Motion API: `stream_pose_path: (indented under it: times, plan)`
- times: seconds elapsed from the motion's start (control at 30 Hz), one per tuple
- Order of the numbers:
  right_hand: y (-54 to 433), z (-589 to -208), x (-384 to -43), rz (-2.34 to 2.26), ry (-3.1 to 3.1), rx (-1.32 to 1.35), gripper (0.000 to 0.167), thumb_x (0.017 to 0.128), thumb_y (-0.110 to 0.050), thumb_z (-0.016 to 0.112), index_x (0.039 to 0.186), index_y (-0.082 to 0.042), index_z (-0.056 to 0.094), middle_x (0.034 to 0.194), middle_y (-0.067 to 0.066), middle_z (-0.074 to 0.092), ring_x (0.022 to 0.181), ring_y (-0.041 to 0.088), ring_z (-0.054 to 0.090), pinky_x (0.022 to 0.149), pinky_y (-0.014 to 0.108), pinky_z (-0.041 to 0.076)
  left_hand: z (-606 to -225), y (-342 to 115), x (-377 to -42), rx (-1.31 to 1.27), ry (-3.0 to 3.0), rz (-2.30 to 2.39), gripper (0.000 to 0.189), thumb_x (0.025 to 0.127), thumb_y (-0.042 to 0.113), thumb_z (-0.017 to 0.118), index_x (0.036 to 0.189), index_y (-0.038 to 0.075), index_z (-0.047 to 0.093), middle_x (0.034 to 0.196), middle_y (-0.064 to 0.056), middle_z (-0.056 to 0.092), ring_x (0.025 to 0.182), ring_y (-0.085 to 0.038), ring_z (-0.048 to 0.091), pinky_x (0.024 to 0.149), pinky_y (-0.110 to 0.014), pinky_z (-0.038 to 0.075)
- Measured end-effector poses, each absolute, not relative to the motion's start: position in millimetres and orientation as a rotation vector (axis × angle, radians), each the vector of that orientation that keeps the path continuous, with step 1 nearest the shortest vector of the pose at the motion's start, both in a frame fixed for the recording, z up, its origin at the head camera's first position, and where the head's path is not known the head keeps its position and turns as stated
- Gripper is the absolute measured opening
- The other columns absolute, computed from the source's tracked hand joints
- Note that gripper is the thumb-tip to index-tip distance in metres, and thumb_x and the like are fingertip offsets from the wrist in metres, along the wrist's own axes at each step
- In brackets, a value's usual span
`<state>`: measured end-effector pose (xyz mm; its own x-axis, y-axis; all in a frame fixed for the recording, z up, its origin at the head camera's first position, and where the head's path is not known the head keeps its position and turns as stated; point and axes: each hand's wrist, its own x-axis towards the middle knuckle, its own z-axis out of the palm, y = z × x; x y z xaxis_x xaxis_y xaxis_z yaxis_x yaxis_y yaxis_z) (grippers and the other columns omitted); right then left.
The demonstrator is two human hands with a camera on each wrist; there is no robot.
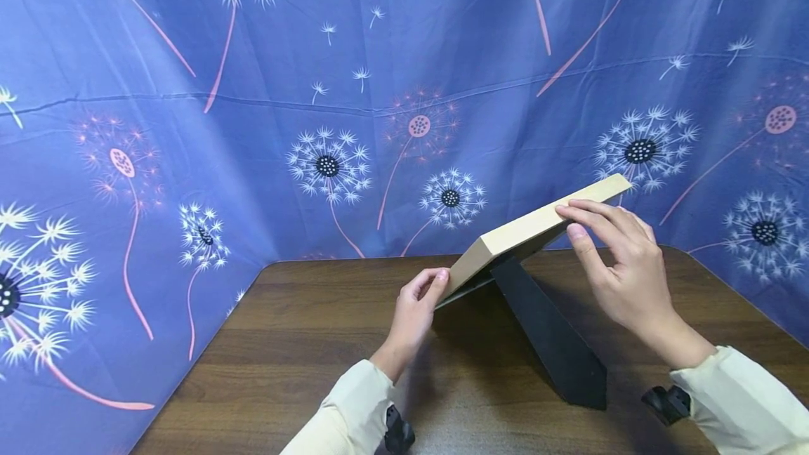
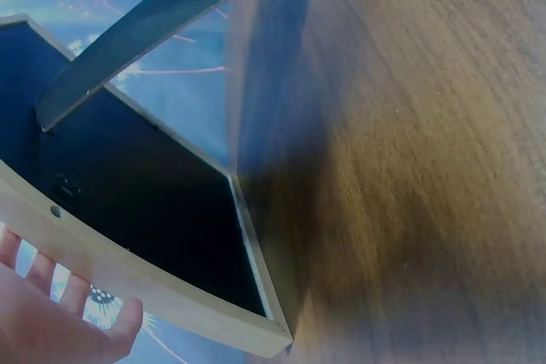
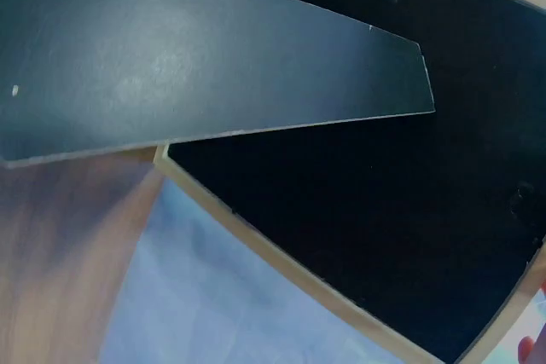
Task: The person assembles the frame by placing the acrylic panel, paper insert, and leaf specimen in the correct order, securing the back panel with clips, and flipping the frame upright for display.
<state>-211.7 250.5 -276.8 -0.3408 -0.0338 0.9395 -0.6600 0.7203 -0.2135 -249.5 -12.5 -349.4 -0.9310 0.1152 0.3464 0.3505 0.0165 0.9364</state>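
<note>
A picture frame [image 1: 524,232] with a pale wooden rim is tilted above the table, its black backing [image 3: 367,219] turned toward me. From the backing a long dark easel leg [image 1: 550,335] swings out, its wide end down at the table. My left hand [image 1: 412,311] grips the left side of the rim, thumb on the near face; several of its fingers [image 2: 75,294] show along the rim in the left wrist view. Up at the right part of the rim, my right hand [image 1: 622,269] holds the edge with curled fingers and thumb. Its palm stays apart from the easel leg.
The brown wood-grain table [image 1: 253,371] extends beneath the frame. Behind it and along the sides hangs a blue cloth [image 1: 265,181] with a dandelion print. Each wrist wears a small black device [image 1: 666,404] below a pale sleeve [image 1: 746,399].
</note>
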Motion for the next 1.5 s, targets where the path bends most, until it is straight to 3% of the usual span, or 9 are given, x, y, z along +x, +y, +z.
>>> stream_pose_path:
  times: [0.3, 0.47, 0.6, 0.7, 0.9, 1.07, 1.2, 1.5]
  plan:
    - [257, -276, -220, 0.786, -1.805, 0.477, 0.024, 0.102, -0.010, 0.057, 0.117, -0.005, 0.075, 0.121, 0.013, 0.071, 0.120, -0.009, 0.052, 0.098, 0.017, 0.033, -348, -6, -234, -0.541, -2.191, -1.934, 0.028, 0.103, 0.027, 0.059, 0.119, 0.007, 0.074, 0.115, -0.006, 0.073, 0.119, -0.023, 0.062, 0.101, -0.038, 0.046]
    - [263, -274, -223, 0.820, -1.837, 0.432, 0.026, 0.104, -0.012, 0.054, 0.121, -0.007, 0.074, 0.123, -0.015, 0.067, 0.118, -0.013, 0.051, 0.093, 0.010, 0.034, -347, -2, -225, -0.602, -2.203, -1.948, 0.026, 0.101, 0.022, 0.063, 0.120, 0.008, 0.074, 0.117, -0.004, 0.073, 0.117, -0.021, 0.063, 0.100, -0.038, 0.049]
    - [266, -271, -220, 0.852, -1.889, 0.397, 0.027, 0.106, -0.016, 0.052, 0.124, -0.010, 0.072, 0.121, -0.035, 0.057, 0.117, -0.015, 0.050, 0.092, 0.009, 0.033, -347, 1, -221, -0.648, -2.207, -1.952, 0.025, 0.099, 0.018, 0.066, 0.121, 0.008, 0.074, 0.115, -0.005, 0.073, 0.113, -0.019, 0.063, 0.092, -0.027, 0.052]
    - [265, -270, -216, 0.847, -1.906, 0.403, 0.028, 0.106, -0.016, 0.052, 0.126, -0.011, 0.072, 0.124, -0.031, 0.059, 0.118, -0.015, 0.049, 0.091, 0.008, 0.033, -349, 0, -221, -0.665, -2.211, -1.922, 0.027, 0.099, 0.018, 0.067, 0.123, 0.010, 0.073, 0.116, -0.004, 0.072, 0.114, -0.020, 0.062, 0.090, -0.026, 0.053]
    - [253, -270, -204, 0.794, -1.824, 0.521, 0.027, 0.103, -0.012, 0.055, 0.119, -0.005, 0.074, 0.126, 0.004, 0.068, 0.118, -0.006, 0.053, 0.091, 0.012, 0.035, -356, -6, -225, -0.663, -2.253, -1.817, 0.029, 0.098, 0.021, 0.068, 0.125, 0.012, 0.071, 0.125, -0.004, 0.070, 0.124, -0.024, 0.060, 0.103, -0.043, 0.048]
    - [245, -272, -199, 0.765, -1.812, 0.548, 0.027, 0.103, -0.016, 0.054, 0.117, -0.005, 0.075, 0.119, 0.009, 0.070, 0.117, -0.008, 0.053, 0.092, 0.020, 0.032, -364, -9, -229, -0.646, -2.279, -1.712, 0.024, 0.097, 0.021, 0.069, 0.117, 0.008, 0.073, 0.116, -0.006, 0.073, 0.115, -0.027, 0.065, 0.100, -0.045, 0.051]
    - [246, -274, -202, 0.763, -1.798, 0.528, 0.028, 0.103, -0.016, 0.054, 0.117, -0.005, 0.074, 0.117, 0.012, 0.070, 0.116, -0.010, 0.052, 0.092, 0.020, 0.032, -366, -9, -228, -0.639, -2.311, -1.659, 0.024, 0.097, 0.022, 0.070, 0.117, 0.009, 0.073, 0.115, -0.005, 0.073, 0.114, -0.027, 0.065, 0.094, -0.039, 0.052]
    - [259, -276, -206, 0.851, -1.849, 0.519, 0.039, 0.110, -0.017, 0.036, 0.125, -0.004, 0.070, 0.127, -0.022, 0.061, 0.100, -0.005, 0.052, 0.078, 0.015, 0.032, -363, 0, -213, -0.688, -2.361, -1.583, 0.024, 0.095, 0.017, 0.072, 0.118, 0.012, 0.074, 0.115, -0.001, 0.073, 0.110, -0.020, 0.065, 0.095, -0.040, 0.053]
